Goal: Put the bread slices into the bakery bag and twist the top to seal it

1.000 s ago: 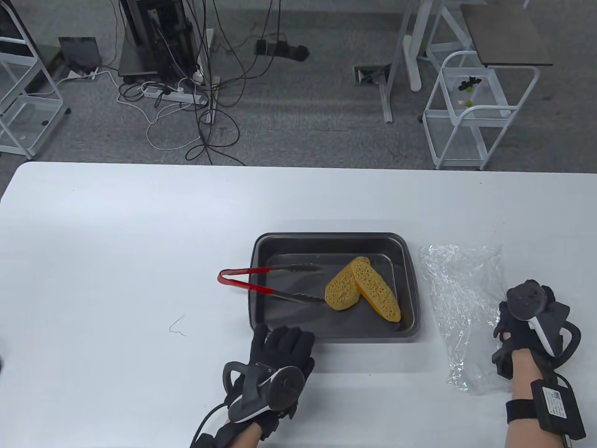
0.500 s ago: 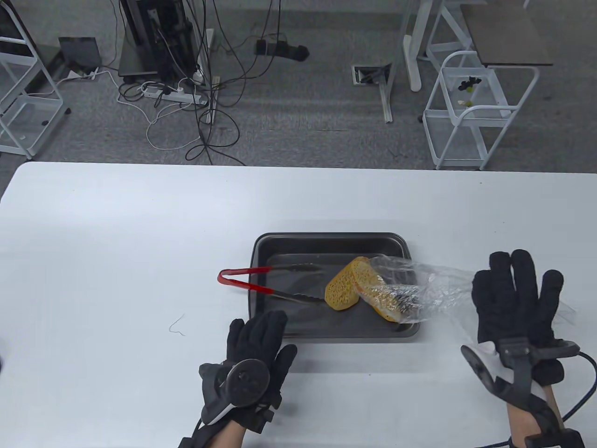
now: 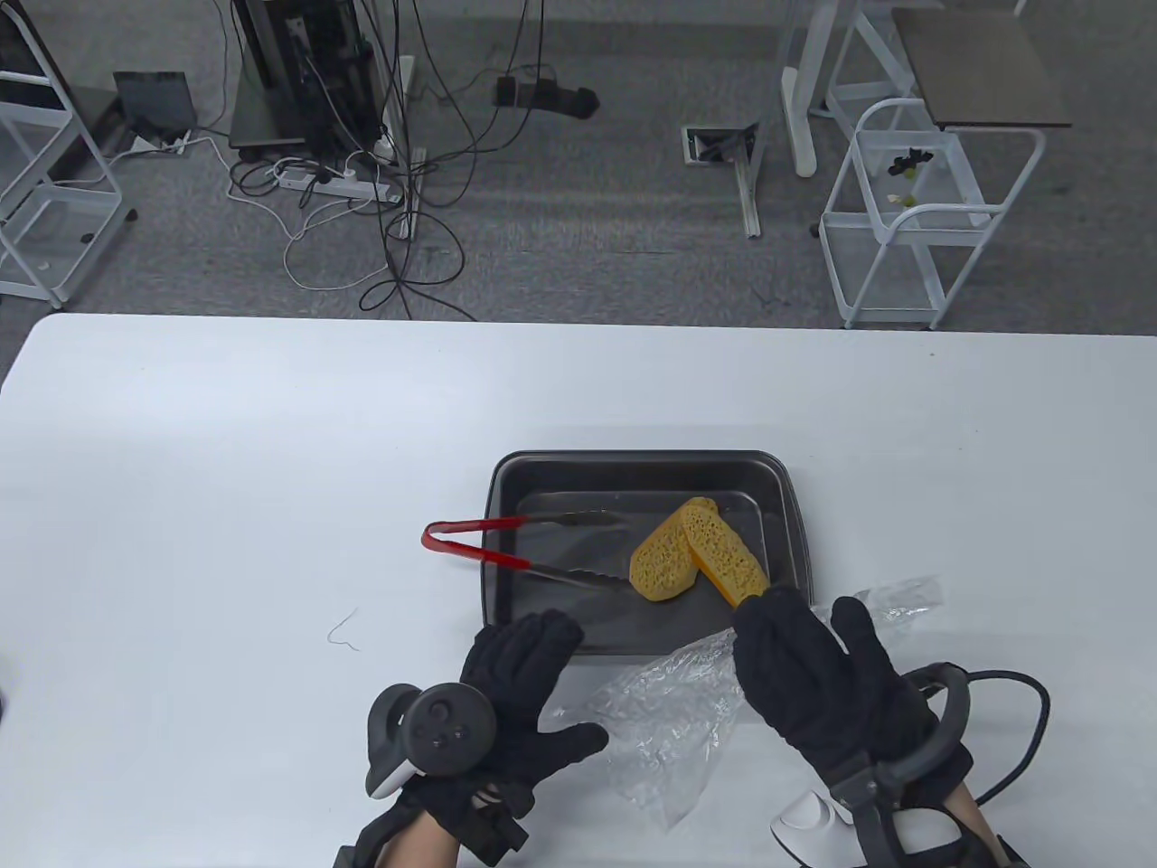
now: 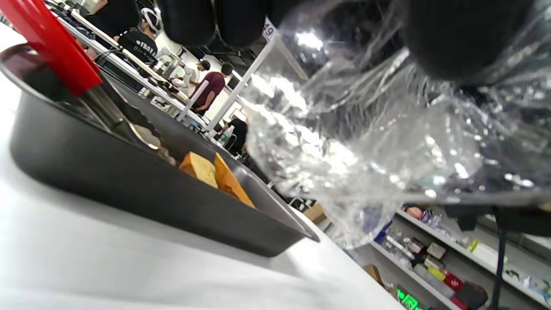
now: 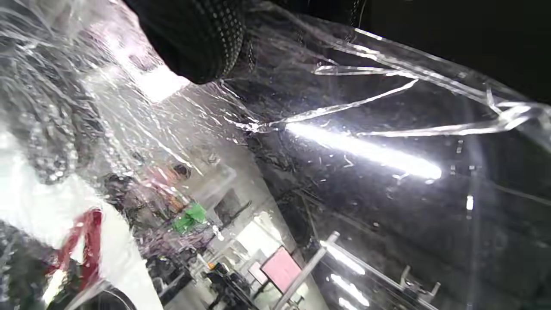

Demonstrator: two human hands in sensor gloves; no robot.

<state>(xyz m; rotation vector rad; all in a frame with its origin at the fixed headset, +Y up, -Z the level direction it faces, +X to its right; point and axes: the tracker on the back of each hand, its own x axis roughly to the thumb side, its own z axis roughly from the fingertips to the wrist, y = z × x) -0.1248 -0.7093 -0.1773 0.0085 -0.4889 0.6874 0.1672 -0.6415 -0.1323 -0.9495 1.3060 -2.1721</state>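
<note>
Two yellow bread slices (image 3: 700, 561) lean on each other in the dark baking tray (image 3: 633, 458), also seen as the bread slices (image 4: 215, 174) in the left wrist view. The clear bakery bag (image 3: 669, 723) hangs crumpled in front of the tray, just above the table. My right hand (image 3: 804, 651) holds it from above, and one fingertip (image 5: 193, 38) presses the plastic (image 5: 344, 129). My left hand (image 3: 565, 683) is spread beside the bag's left edge, thumb stretched toward it; whether it touches is unclear. The bag (image 4: 344, 150) fills the left wrist view.
Red-handled tongs (image 3: 506, 542) lie across the tray's left rim with their tips inside. A thin bit of wire (image 3: 343, 630) lies on the white table left of the tray. Beyond the far table edge are floor cables and white carts.
My right hand lifted the bag from the table right of the tray, swung it past the bread and brought it down in front of the tray. My left hand drew back and turned toward it.
</note>
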